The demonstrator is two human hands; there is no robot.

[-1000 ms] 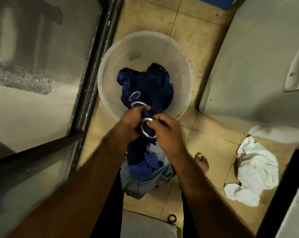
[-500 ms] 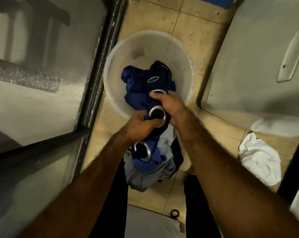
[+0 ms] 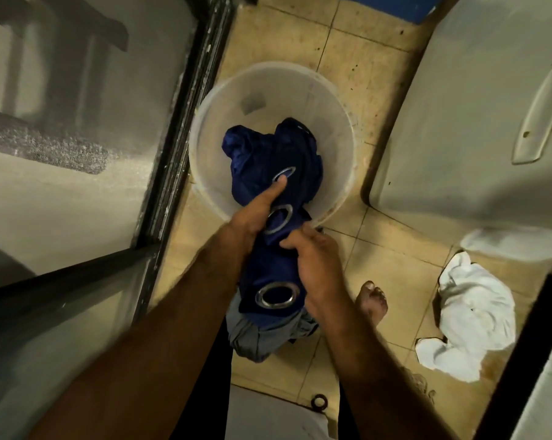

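Note:
A dark blue curtain (image 3: pixel 268 160) with silver eyelet rings runs from inside a white plastic bucket (image 3: pixel 331 128) on the tiled floor up to my hands. My left hand (image 3: pixel 255 211) grips the curtain beside a ring, its index finger stretched toward the farthest ring (image 3: pixel 283 175). My right hand (image 3: pixel 315 262) grips the fabric just below, its fingers curled into the cloth. Another ring (image 3: pixel 277 296) shows on the bunched part hanging under my hands. A grey cloth (image 3: pixel 258 335) hangs below the blue bundle.
A glass door with a dark metal frame (image 3: pixel 173 147) stands to the left of the bucket. A grey appliance (image 3: pixel 474 106) with a handle fills the right. A crumpled white cloth (image 3: pixel 471 312) lies on the floor at right. My bare foot (image 3: pixel 371 300) is near it.
My right hand has drawn back from the bucket toward me and now holds the fabric lower. My left hand has reached forward along the curtain. More curtain with another ring hangs below my hands.

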